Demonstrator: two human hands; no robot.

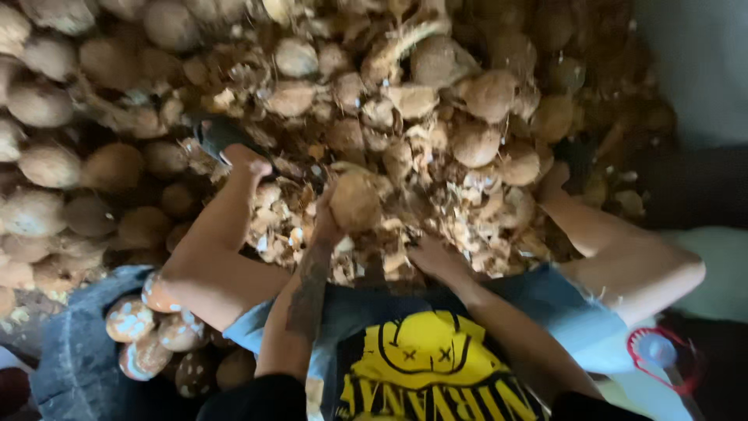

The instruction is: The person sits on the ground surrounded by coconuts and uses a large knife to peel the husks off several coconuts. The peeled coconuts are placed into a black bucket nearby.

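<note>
The left hand (326,222) is gripping a brown coconut (354,201), fingers clenched around its near side, lifting it just above the husk scraps (405,234). The right hand (436,257) is resting among those scraps beside the coconut; its fingers' state cannot be told. Below-left of the coconut, a dark tub (70,351) is holding peeled coconuts (152,331).

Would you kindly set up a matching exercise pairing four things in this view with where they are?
Things:
1. Left hand
2. Right hand
3. Peeled coconuts
4. Red-rimmed round object

Places:
A. lower right corner
B. in the grey tub, lower left
C. holding a brown coconut over the husk scraps
D. low among husk scraps, near the lap

Pairs: 1-C, 2-D, 3-B, 4-A
</note>
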